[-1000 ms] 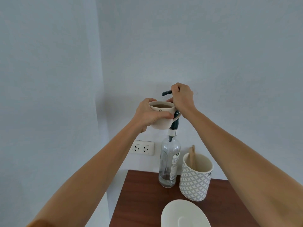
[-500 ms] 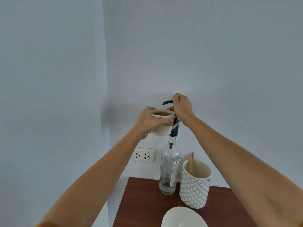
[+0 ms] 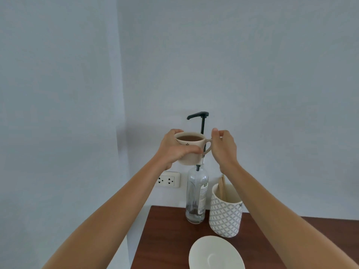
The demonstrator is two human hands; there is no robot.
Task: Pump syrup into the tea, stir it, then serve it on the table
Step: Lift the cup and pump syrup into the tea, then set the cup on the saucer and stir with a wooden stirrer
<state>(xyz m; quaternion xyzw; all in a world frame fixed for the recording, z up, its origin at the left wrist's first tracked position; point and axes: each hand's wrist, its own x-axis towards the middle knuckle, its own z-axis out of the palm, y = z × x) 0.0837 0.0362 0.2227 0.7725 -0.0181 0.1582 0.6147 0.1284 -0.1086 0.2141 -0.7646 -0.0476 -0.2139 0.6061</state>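
My left hand (image 3: 175, 150) grips a cream cup of brown tea (image 3: 189, 137) and holds it in the air under the spout of the black pump head (image 3: 198, 115). The pump stands raised on a clear glass syrup bottle (image 3: 196, 199) that rests on the brown table (image 3: 165, 235). My right hand (image 3: 223, 146) hovers just right of the cup's handle, below the pump head, fingers loosely curled and holding nothing. A patterned white holder (image 3: 225, 216) with wooden stir sticks (image 3: 222, 186) stands right of the bottle.
A white saucer (image 3: 216, 253) lies at the table's near edge. A wall socket (image 3: 168, 179) sits left of the bottle. Grey walls meet in a corner behind; the table's left edge drops off beside the wall.
My right hand has let go of the pump head and dropped beside the cup's handle. The pump head has risen up. The cup stays in my left hand.
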